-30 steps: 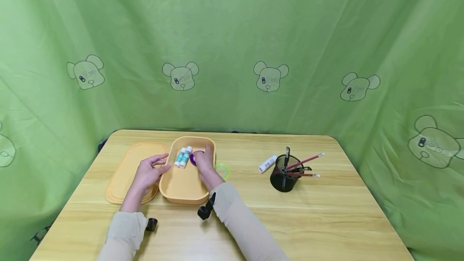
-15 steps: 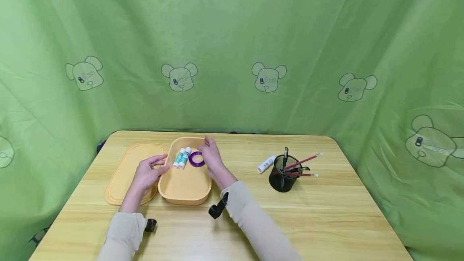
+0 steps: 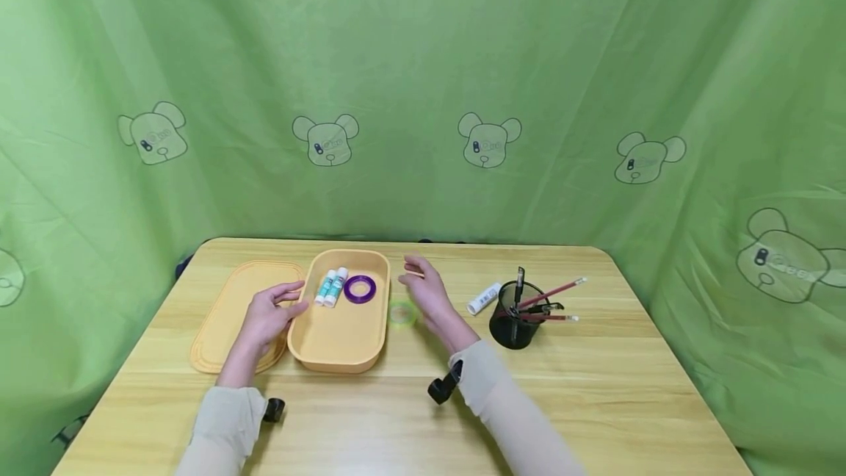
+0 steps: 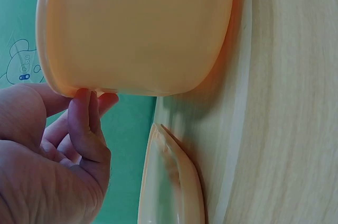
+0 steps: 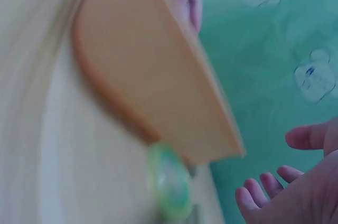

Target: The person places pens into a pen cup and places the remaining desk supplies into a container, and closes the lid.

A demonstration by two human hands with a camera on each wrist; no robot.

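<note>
My left hand (image 3: 269,314) rests its fingertips against the left side of an orange plastic box (image 3: 337,333), fingers loosely bent. In the left wrist view the thumb (image 4: 84,123) touches the box wall. Inside the box lie two glue sticks (image 3: 331,287), white and teal, beside a purple ring (image 3: 360,289) that looks like a roll of tape. My right hand (image 3: 429,292) is just right of the box, fingers apart and holding nothing. Under it, a yellow-green ring (image 3: 402,314), also like a tape roll, lies on the table against the box's right side; it is blurred in the right wrist view.
An orange lid (image 3: 238,314) lies flat left of the box, partly under my left hand. Toward the right stand a black mesh pen cup (image 3: 514,329) with pencils and pens and, beside it, a white tube (image 3: 485,299) lying down. A green curtain hangs behind the table (image 3: 595,395).
My right hand has let go of the purple ring, left the box and moved right over its edge. The purple ring now lies in full view. My left hand stays at the box.
</note>
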